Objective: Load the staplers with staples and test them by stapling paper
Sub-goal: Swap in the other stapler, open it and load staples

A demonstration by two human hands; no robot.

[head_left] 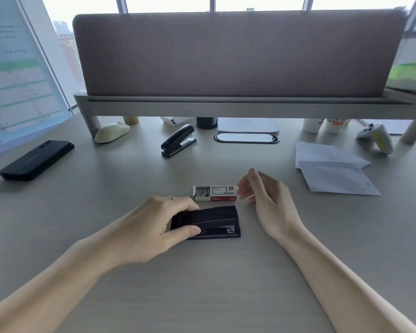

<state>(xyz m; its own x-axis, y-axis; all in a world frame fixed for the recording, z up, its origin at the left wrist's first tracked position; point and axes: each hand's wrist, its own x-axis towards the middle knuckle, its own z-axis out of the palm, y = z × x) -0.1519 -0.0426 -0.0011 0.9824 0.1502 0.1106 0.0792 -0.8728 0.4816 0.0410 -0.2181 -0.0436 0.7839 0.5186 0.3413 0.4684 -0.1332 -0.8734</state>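
A black stapler (216, 222) lies closed on the desk in front of me, and my left hand (154, 227) grips its left end with thumb and fingers. Just behind it sits a small red and white staple box (214, 193) with its left end slid open. My right hand (262, 195) hovers at the right end of that box, fingers loosely curled and apart, holding nothing that I can make out. A second black stapler (178, 140) stands further back, its top tilted up. Folded white paper sheets (332, 169) lie to the right.
A black phone (36, 159) lies at the left, a beige mouse (111, 132) behind it. A raised monitor shelf (226, 104) with a grey panel spans the back. A game controller (377, 138), cups (332, 124) and an oval cable port (246, 138) sit beneath it.
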